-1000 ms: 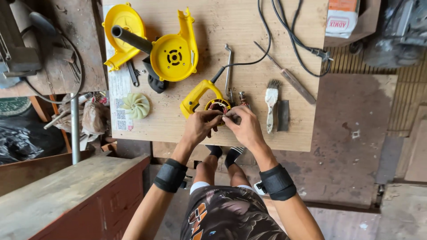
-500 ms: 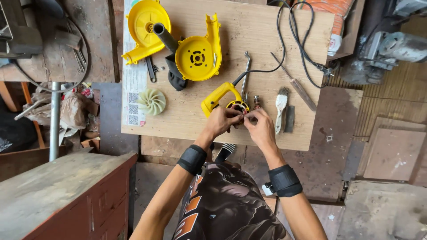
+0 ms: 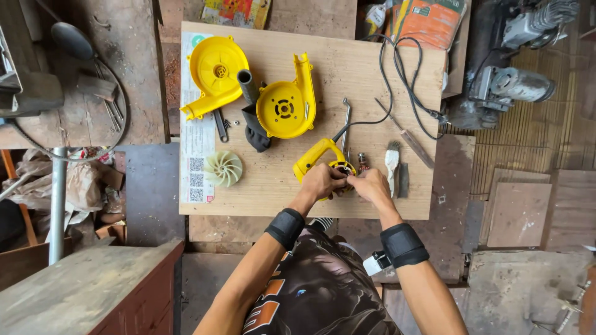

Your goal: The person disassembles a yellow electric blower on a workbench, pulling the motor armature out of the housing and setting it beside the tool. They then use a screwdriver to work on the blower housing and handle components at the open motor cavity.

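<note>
A yellow blower handle piece [image 3: 315,156] with a motor [image 3: 342,168] lies near the front edge of the wooden board [image 3: 360,74]. My left hand [image 3: 320,182] grips the handle piece from below. My right hand [image 3: 370,185] pinches at the motor just beside it, fingertips of both hands meeting. A black cable [image 3: 397,80] runs from the piece to the back right. Both wrists wear black bands.
Two yellow blower housing halves [image 3: 214,69] [image 3: 287,105] with a grey nozzle [image 3: 248,86] lie at the board's back left. A pale fan wheel [image 3: 223,168] rests on a paper sheet [image 3: 196,130]. A paintbrush [image 3: 392,160], chisel [image 3: 408,141] and wrench [image 3: 345,124] sit right of my hands.
The view has shifted, so the board sits further right and lower in frame. My hands stay on the handle piece and motor, fingers working closely together.
</note>
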